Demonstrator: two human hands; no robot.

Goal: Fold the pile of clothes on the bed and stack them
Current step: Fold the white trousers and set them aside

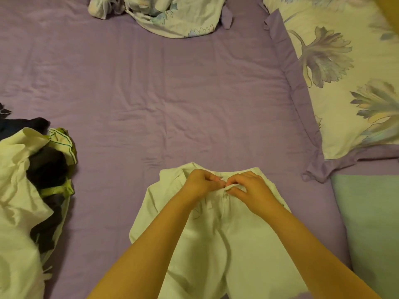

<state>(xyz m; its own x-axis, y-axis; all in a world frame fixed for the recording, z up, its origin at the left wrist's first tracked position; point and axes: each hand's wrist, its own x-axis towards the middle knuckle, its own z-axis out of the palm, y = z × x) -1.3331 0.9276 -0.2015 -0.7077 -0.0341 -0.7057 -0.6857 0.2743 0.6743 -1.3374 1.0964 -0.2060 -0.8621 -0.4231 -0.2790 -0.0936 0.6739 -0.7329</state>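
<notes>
A pair of white trousers (218, 240) lies flat on the purple bed sheet (151, 100), waistband away from me. My left hand (200, 182) and my right hand (250, 186) meet at the middle of the waistband. Each pinches the cloth at the fly between thumb and fingers. A jumbled pile of clothes (32, 186), white, black and green, sits at the left edge of the bed.
A crumpled floral cloth (159, 14) lies at the far side of the bed. A floral pillow (345, 72) with a purple border fills the right side. Below it lies a pale green pillow (371, 223).
</notes>
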